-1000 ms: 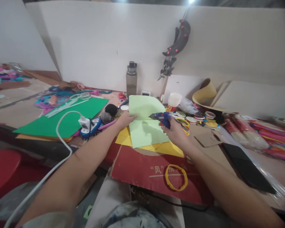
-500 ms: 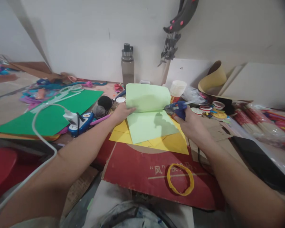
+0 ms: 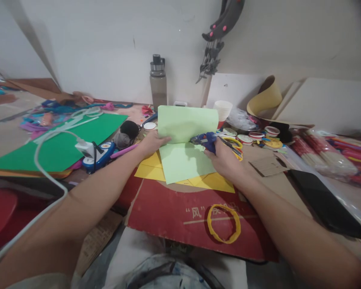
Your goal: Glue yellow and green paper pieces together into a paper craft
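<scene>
A light green sheet of paper (image 3: 188, 124) stands folded up at the back, its lower part lying flat towards me. My left hand (image 3: 153, 144) grips the sheet's left edge near the fold, fingers closed on it. In my right hand (image 3: 224, 158) is a blue hot glue gun (image 3: 209, 141), a pale glue stick jutting from its back. Its nozzle points left along the fold, close to the paper; whether it touches I cannot tell. Yellow paper (image 3: 150, 170) lies under the green sheet, on a red cardboard (image 3: 168, 216). Nearer me rests a yellow paper ring (image 3: 224, 224).
Yellow-handled scissors (image 3: 234, 144) lie right of the glue gun. A bottle (image 3: 158, 86) and stacked paper cups (image 3: 223, 109) stand behind. Green card (image 3: 60, 148), a blue power strip (image 3: 99, 157) and a white cable (image 3: 37, 156) are left; a black phone (image 3: 325, 204) lies right.
The glue gun in my right hand has moved left along the fold, uncovering the scissors. My left hand keeps its hold on the paper. The whole view has shifted slightly.
</scene>
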### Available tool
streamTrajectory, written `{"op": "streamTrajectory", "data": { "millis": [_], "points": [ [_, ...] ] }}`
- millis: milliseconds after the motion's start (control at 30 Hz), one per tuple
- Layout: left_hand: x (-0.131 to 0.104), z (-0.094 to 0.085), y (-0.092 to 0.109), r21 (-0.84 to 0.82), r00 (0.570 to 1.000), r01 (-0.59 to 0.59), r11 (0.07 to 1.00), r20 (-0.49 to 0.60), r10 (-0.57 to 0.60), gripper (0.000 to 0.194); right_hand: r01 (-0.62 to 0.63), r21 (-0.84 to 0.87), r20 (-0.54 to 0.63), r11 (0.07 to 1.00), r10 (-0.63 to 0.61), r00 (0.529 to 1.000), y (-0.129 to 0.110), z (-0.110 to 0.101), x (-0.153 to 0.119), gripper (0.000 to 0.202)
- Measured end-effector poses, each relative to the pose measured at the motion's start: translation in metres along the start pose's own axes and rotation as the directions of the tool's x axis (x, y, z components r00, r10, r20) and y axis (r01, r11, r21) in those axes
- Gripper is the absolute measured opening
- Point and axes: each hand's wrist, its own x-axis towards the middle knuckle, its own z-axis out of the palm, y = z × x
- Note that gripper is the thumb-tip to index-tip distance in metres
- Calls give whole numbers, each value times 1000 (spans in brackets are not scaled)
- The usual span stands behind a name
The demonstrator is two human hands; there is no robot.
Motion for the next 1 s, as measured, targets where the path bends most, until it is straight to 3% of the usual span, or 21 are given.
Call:
{"op": "streamTrajectory", "data": {
  "millis": [200,400,667,833,1000],
  "points": [
    [0,2,0,14,999,20,1000,-29,-19,60,-151,-128,-58,980,144,988,8,-2,5,40],
    [-1,2,3,-2,1000,23,1000,-21,-23,58,-77,-90,26,993,80,996,-6,1,1,35],
    [1,4,3,-45,998,34,998,-43,-36,38,-184,-199,-102,963,166,981,11,0,7,37],
    [2,2,3,-10,997,45,999,-58,-45,40,-195,-205,-104,959,176,979,10,0,5,39],
    [2,-1,1,-77,997,60,995,-49,-64,40,-172,-166,-115,971,154,981,14,1,7,39]
  ]
}}
